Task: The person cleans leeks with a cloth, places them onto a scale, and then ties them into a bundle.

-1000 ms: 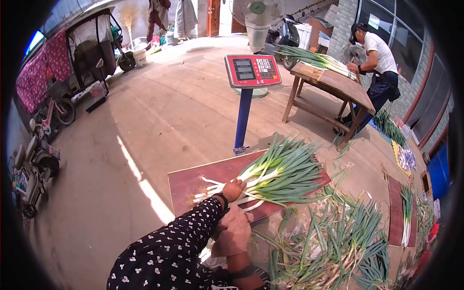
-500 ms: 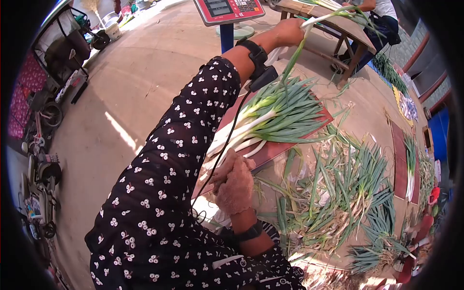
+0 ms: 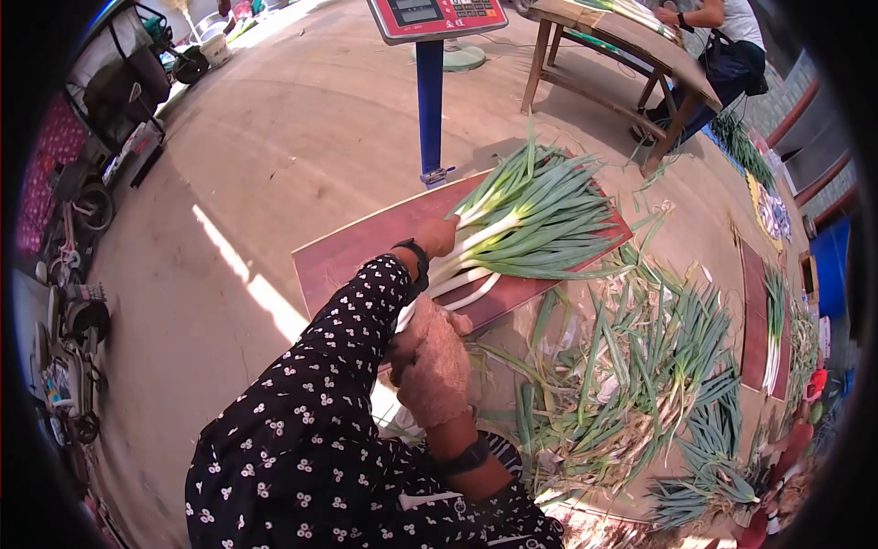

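A bunch of green onions (image 3: pixel 549 220) lies on a maroon board (image 3: pixel 338 247), green leaves pointing right and white stalks toward me. My left hand (image 3: pixel 439 238), bare with a dark band at the wrist, is closed around white stalks at the bunch's upper side. My right hand (image 3: pixel 430 359), in a dusty, light-coloured glove, is closed at the white ends near the board's front edge. Part of those ends is hidden behind my left wrist and the glove.
Behind the board rises a scale's blue post (image 3: pixel 429 110) with a red display (image 3: pixel 437 20). Loose onions and peelings (image 3: pixel 631 366) cover the floor at right. Another person (image 3: pixel 732 46) works at a wooden table (image 3: pixel 631 41). A second maroon board (image 3: pixel 755 320) holds more onions.
My left hand has come down and toward me from the upper right, bringing its green onion onto the bunch. The right hand stays near the white ends. The view has shifted slightly.
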The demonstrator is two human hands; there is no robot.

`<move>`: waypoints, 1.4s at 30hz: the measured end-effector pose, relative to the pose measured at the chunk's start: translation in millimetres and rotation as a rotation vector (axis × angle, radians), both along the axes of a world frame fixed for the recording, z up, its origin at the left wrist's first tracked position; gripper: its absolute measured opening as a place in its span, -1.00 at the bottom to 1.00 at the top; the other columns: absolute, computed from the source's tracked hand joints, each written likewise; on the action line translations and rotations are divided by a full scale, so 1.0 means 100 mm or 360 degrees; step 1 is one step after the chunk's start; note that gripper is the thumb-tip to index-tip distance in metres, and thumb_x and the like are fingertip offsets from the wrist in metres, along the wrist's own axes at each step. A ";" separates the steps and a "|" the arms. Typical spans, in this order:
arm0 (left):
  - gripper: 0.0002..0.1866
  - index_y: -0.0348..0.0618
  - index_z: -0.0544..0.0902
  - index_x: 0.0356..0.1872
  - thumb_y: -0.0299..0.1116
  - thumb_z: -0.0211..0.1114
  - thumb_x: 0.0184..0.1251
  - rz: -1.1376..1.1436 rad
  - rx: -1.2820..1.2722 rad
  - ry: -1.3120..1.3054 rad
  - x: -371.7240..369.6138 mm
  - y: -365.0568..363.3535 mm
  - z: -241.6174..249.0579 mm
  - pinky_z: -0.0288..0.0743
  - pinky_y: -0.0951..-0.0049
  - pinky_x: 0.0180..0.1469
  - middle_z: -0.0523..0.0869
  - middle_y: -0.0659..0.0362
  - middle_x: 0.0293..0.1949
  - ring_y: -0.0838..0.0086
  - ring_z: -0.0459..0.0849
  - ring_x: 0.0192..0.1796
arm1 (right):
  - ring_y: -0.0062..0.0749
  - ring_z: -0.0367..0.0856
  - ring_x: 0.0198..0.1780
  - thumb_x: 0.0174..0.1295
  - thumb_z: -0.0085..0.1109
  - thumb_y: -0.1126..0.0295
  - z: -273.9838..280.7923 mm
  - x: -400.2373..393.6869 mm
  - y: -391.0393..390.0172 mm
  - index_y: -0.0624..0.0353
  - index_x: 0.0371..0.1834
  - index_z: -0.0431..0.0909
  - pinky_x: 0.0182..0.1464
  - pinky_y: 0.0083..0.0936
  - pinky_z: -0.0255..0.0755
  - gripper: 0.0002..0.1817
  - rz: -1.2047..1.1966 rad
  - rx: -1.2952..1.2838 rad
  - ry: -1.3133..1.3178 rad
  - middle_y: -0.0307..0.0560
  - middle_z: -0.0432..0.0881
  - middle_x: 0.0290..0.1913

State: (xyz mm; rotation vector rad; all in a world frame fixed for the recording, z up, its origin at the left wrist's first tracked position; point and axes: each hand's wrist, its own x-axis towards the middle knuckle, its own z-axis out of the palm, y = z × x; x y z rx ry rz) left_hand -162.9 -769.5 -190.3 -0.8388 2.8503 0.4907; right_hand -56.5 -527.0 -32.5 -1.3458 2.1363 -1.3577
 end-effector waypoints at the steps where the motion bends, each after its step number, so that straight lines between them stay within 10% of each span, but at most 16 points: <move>1: -0.57 -0.29 0.42 0.12 -0.45 0.03 0.19 0.0042 -0.0021 -0.0008 0.04 0.06 0.09 0.53 0.14 -0.08 0.64 -0.14 -0.13 0.04 0.66 -0.11 | -0.19 0.50 -0.21 -0.08 0.15 0.52 -0.02 0.00 -0.01 0.38 0.12 0.30 -0.05 -0.37 0.36 -0.41 0.0012 0.0051 -0.0015 -0.01 0.55 -0.35; 4: -0.64 -0.26 0.50 0.03 -0.44 0.05 0.17 0.0077 -0.0073 -0.0004 0.12 0.21 0.30 0.53 0.16 -0.07 0.63 -0.10 -0.12 0.04 0.63 -0.07 | -0.06 0.42 -0.05 -0.01 0.11 0.41 -0.18 0.02 -0.06 0.39 0.16 0.27 0.00 -0.27 0.34 -0.40 -0.0001 0.0147 0.0183 0.15 0.50 -0.18; 14: -0.61 -0.25 0.57 -0.08 -0.27 0.23 0.06 0.0049 -0.0202 0.0386 0.78 0.13 0.27 0.42 0.14 0.05 0.52 -0.09 -0.03 0.08 0.48 0.06 | -0.44 0.51 -0.58 -0.13 0.21 0.44 0.31 0.02 -0.16 0.17 -0.30 0.35 -0.63 -0.59 0.34 -0.69 0.0341 0.0100 0.0427 -0.14 0.46 -0.55; 21: -0.67 -0.31 0.59 -0.16 -0.33 0.18 0.05 -0.0019 -0.0079 0.0345 1.45 0.10 0.15 0.44 0.16 0.03 0.58 -0.14 -0.16 0.02 0.53 -0.04 | -0.01 0.55 -0.37 -0.22 0.23 0.39 0.24 0.06 -0.13 0.23 -0.36 0.40 -0.33 -0.29 0.47 -0.68 -0.0156 0.0267 0.0372 -0.14 0.55 -0.51; 29: -0.68 -0.21 0.61 -0.14 -0.33 0.18 0.05 0.0088 0.0005 0.0236 1.73 0.41 0.20 0.48 0.13 -0.01 0.56 -0.13 -0.11 0.02 0.55 -0.04 | 0.24 0.50 -0.22 -0.11 0.22 0.33 0.17 0.08 -0.05 0.37 -0.22 0.36 -0.18 -0.09 0.39 -0.58 -0.0050 0.0082 0.0133 0.31 0.50 -0.34; 42: -0.62 -0.11 0.60 -0.08 -0.24 0.27 0.03 0.0077 -0.0158 0.0441 1.64 0.64 0.06 0.42 0.07 0.04 0.51 0.05 -0.02 0.12 0.45 0.08 | -0.07 0.52 -0.36 -0.15 0.17 0.40 0.25 0.04 -0.04 0.32 -0.18 0.36 -0.28 -0.25 0.38 -0.59 -0.0068 -0.0083 0.0023 0.01 0.60 -0.48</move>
